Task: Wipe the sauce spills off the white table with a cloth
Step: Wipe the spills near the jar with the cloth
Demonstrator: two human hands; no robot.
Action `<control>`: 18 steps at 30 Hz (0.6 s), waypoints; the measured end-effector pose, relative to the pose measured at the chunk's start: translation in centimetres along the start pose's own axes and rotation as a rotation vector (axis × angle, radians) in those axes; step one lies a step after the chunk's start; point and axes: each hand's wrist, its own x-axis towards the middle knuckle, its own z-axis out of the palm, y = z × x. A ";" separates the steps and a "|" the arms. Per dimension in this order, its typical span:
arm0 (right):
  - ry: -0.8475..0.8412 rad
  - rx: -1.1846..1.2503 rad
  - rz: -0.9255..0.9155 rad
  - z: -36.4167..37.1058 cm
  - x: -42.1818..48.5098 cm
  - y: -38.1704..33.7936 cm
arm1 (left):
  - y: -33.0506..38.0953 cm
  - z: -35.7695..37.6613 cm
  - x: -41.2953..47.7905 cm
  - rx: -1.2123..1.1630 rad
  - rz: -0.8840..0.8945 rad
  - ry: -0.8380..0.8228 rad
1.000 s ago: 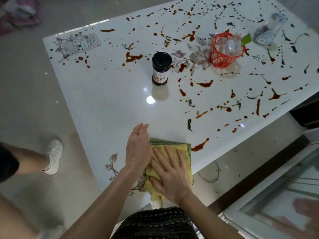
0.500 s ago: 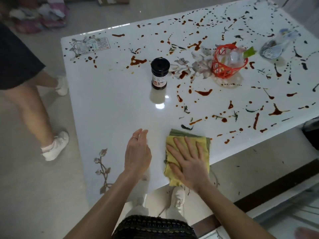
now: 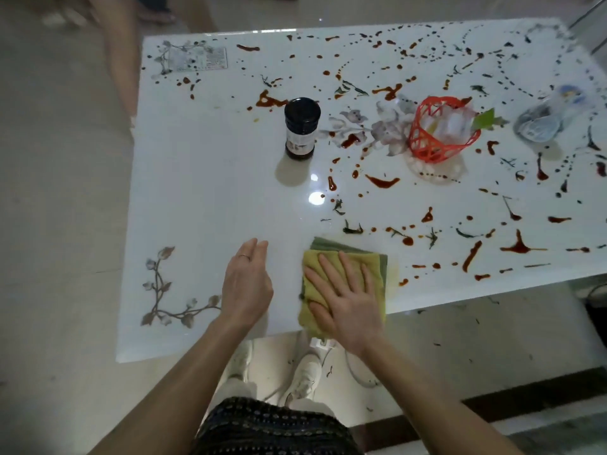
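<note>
A folded yellow-green cloth (image 3: 377, 267) lies near the front edge of the white table (image 3: 210, 198). My right hand (image 3: 345, 297) presses flat on it with fingers spread. My left hand (image 3: 246, 284) rests on the bare table just left of the cloth, fingers straight, holding nothing. Red-brown sauce spills (image 3: 382, 182) and dark green streaks cover the table's middle and right. A faint yellowish smear shows just right of the cloth.
A dark jar with a black lid (image 3: 301, 128) stands mid-table. A red wire basket (image 3: 440, 129) with clear wrappers sits to its right, a plastic bag (image 3: 542, 116) farther right. Another person's leg (image 3: 121, 60) stands at the far left corner.
My right hand has slid the cloth to the right along the front edge, away from my left hand. The other person has walked toward the table's far left corner.
</note>
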 end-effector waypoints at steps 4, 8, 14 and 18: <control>-0.034 -0.039 -0.246 -0.2 0.7 3.2 | 0.2 0.3 0.1 0.086 0.014 -0.020; -0.030 -0.046 -0.045 -0.9 1.4 7.7 | 0.6 0.5 -0.1 0.189 0.011 -0.088; -0.013 -0.031 0.150 -0.7 0.8 3.3 | 1.2 0.4 0.1 0.231 -0.016 -0.117; 0.018 0.015 -0.085 -0.4 0.5 2.4 | 1.2 0.7 0.1 0.257 -0.018 -0.140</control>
